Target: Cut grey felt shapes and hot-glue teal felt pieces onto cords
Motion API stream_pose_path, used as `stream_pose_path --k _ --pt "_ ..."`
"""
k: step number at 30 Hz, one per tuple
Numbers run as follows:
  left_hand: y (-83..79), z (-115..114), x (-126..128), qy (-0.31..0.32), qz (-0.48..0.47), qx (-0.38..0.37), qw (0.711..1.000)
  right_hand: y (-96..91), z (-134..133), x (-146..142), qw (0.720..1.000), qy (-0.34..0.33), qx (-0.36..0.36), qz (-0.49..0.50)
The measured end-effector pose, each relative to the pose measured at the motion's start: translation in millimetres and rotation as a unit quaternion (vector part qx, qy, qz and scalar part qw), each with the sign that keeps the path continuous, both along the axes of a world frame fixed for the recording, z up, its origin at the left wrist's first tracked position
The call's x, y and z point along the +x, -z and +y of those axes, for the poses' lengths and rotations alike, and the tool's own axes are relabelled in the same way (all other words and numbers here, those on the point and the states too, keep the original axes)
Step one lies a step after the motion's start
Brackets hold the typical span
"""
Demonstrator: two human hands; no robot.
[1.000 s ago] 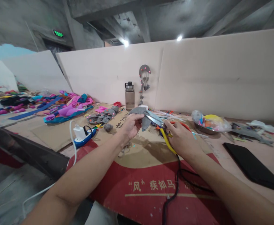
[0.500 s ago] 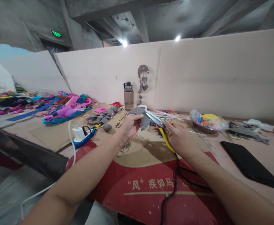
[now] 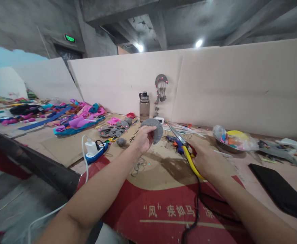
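Above the red-and-tan cardboard sheet (image 3: pixel 128 200) printed “风”疾如马, the left hand (image 3: pixel 143 139), nearly closed, pinches a curved grey fabric piece (image 3: pixel 158 130); the right hand (image 3: pixel 205 157) is curled around metal scissors with yellow handles (image 3: pixel 189 158).

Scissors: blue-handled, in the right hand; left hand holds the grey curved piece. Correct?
One fix: in the head view, the scissors show a yellow handle, not blue. The rest stands: they are in the right hand, and the left hand holds the grey curved piece.
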State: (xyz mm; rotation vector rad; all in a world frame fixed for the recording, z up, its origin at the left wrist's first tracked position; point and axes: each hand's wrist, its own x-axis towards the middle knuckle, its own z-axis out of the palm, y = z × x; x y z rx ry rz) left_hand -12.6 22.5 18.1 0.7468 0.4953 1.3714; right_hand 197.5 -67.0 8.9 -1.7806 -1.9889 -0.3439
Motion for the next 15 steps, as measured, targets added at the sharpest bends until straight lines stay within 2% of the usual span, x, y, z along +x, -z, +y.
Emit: stream_pose_path --k 6,10,15 --pt "2.7 2.1 -2.4 -0.012 0.030 -0.009 0.999 4.3 4.1 4.1 0.999 -0.009 0.006 0.036" --pt "7.9 6.6 -3.5 -0.027 0.040 -0.003 0.999 12.4 10.5 4.4 0.998 -0.048 0.004 0.038" --pt "9.3 8.2 -5.2 -0.047 0.058 0.003 0.997 20.1 15.4 0.9 0.993 -0.097 0.050 0.051"
